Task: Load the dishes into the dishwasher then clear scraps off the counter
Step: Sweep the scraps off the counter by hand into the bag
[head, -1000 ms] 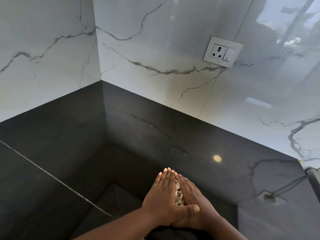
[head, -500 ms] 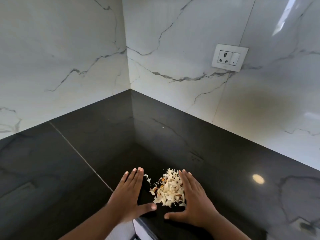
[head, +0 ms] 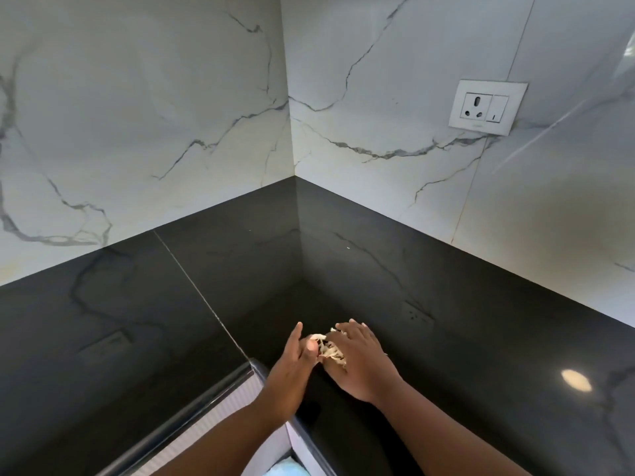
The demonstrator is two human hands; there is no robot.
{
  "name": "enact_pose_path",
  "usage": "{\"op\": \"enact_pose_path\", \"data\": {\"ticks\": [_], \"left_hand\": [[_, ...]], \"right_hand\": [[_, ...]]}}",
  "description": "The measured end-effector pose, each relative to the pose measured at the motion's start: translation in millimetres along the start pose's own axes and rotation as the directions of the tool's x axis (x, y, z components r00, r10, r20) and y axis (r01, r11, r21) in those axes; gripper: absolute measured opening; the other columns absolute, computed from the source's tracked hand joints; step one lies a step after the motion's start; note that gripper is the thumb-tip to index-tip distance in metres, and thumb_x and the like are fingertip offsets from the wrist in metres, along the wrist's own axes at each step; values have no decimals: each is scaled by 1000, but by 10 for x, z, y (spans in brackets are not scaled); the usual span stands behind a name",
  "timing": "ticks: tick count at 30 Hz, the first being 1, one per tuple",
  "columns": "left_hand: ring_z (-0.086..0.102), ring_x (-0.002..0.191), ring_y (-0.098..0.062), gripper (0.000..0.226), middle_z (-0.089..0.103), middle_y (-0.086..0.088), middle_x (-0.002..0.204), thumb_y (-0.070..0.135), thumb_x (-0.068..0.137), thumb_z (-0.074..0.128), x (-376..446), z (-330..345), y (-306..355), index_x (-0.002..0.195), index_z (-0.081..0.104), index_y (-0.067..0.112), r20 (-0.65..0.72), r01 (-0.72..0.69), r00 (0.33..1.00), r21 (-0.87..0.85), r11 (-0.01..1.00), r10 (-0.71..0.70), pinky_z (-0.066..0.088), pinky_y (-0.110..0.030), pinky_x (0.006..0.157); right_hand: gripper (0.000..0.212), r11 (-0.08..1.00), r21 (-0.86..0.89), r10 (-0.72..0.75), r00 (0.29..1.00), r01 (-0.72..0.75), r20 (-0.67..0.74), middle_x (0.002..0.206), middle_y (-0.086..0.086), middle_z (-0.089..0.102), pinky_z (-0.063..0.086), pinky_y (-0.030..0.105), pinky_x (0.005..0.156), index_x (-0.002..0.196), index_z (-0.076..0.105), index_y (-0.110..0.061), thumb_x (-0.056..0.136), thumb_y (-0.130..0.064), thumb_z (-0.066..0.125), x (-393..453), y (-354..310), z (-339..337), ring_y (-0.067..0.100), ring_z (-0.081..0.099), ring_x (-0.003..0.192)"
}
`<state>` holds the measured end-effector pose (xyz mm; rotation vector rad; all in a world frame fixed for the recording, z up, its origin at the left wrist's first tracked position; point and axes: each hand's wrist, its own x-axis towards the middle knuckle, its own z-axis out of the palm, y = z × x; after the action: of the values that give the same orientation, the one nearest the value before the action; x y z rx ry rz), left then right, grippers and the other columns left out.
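Two hands were in view, both over the inner corner of one black counter [head: 144, 321]. The left hand [head: 292, 369] stood on edge, fingers straight and held together, thumb up, its palm turned toward the right hand. The right hand [head: 360, 362] lay palm down with fingers extended and slightly spread. The two hands were close together, almost touching at the thumb side, with one small pile of scraps [head: 330, 348] between them.

The scraps were pale, shredded pieces with a few darker bits. The pile rested on the counter surface near its front edge, partly covered by the right hand's fingers [head: 350, 329] and bordered on the other side by the left palm. Neither hand curled round the pile; both pressed against it with straight fingers. The number of individual pieces could not be counted.

One thin seam line [head: 199, 290] ran diagonally across the counter to the left of the hands. Two marble-patterned wall panels [head: 137, 115] met in one corner behind the counter. One white wall plate [head: 486, 108] on the right-hand panel carried one socket and one switch. One bright round light reflection [head: 576, 380] showed on the counter to the right of the hands.
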<state>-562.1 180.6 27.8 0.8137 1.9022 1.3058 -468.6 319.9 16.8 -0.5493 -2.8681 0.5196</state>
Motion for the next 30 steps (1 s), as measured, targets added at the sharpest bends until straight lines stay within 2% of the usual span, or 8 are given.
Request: {"op": "enact_pose_path", "data": {"ticks": [3,7,13,19,23,26,28,30], "left_hand": [[25,139,-5,80,28,12,154,74,83,33,-116,-79,-58,150,12,37,-45,-23,998,275,961,37,25,-30,115],[-1,142,1,76,13,10,159,68,90,23,-233,-159,-239,153,9,27,39,-156,982,723,673,186,-9,-20,113],[-13,144,-2,89,-10,15,154,78,80,4,-303,-279,-395,153,2,27,80,-197,971,806,559,226,-21,-19,109],[-10,135,7,70,-11,30,146,74,81,16,-506,-390,-451,144,4,45,-4,-171,973,661,731,232,1,-17,109],[7,134,11,64,3,37,145,82,78,16,-645,-506,-619,136,13,54,-30,-203,967,512,834,254,9,-2,100],[30,126,16,51,27,40,136,78,83,27,-753,-606,-716,128,32,54,-120,-156,974,269,950,194,26,-12,104],[49,107,17,35,51,39,113,67,87,37,-813,-659,-726,113,49,47,-175,-101,979,24,995,104,39,-12,93],[61,98,3,40,66,24,97,65,86,43,-855,-728,-764,103,60,33,-194,-23,981,-228,973,-22,43,-18,83]], "right_hand": [[37,999,-33,-23,998,21,-58,131,0,49,25,29,109,128,53,-20,94,-32,48,8,25,-20,20,39,129],[36,996,-92,-5,998,-1,-64,123,-2,49,36,30,97,126,52,-20,94,-36,47,-8,24,8,17,45,113],[37,990,-129,51,998,-55,-34,116,0,55,47,32,81,125,51,-17,96,-40,46,67,14,-72,20,57,104],[33,976,-72,197,976,-204,-94,107,2,61,45,33,75,114,60,-15,98,-41,44,109,68,-138,22,62,95],[45,922,118,387,895,-370,-219,66,-4,57,36,30,57,66,51,-20,99,-47,37,50,59,-252,16,55,62],[52,849,268,522,805,-456,-282,54,0,52,32,28,49,59,49,-13,100,-42,37,-23,-67,-419,14,49,50],[53,789,408,596,733,-459,-328,52,2,47,29,27,48,57,47,-7,100,-38,40,-87,-220,-517,16,43,47],[50,678,608,685,656,-413,-319,53,6,48,32,28,50,60,51,-6,97,-39,47,-152,-446,-557,17,44,48]]}}
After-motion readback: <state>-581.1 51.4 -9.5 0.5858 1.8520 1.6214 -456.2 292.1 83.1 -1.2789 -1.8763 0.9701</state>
